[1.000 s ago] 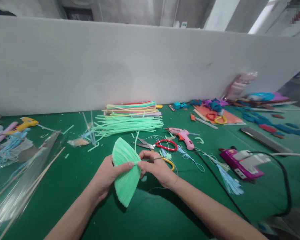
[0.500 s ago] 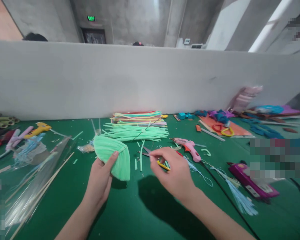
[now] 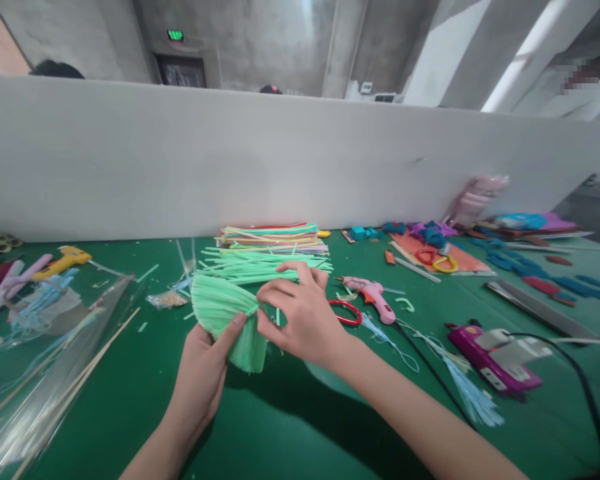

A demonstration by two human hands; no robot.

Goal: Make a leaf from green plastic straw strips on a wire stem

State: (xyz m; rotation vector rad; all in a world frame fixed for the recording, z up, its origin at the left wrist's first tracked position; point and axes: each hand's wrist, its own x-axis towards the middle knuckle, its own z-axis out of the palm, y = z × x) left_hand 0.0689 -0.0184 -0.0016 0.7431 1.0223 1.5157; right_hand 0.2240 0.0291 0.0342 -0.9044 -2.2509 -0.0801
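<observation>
Green pipe-cleaner fan (image 3: pixel 217 303) is just left of center in my feed, held up over the green table (image 3: pixel 240 433). Left hand (image 3: pixel 203 363) has it gripped, thumb pressed on the front near the cinched part. Right hand (image 3: pixel 303 317) is at that cinch with thumb and index curled in; honestly can't tell if they're pinching anything. Just above them I see loose green pipe cleaners (image 3: pixel 245 263), then a multicolored bundle (image 3: pixel 270 239). Pink glue gun (image 3: pixel 373 293)'s right of center, purple power strip (image 3: pixel 495 367) lower right, yellow glue gun (image 3: pixel 65 262) far left.
</observation>
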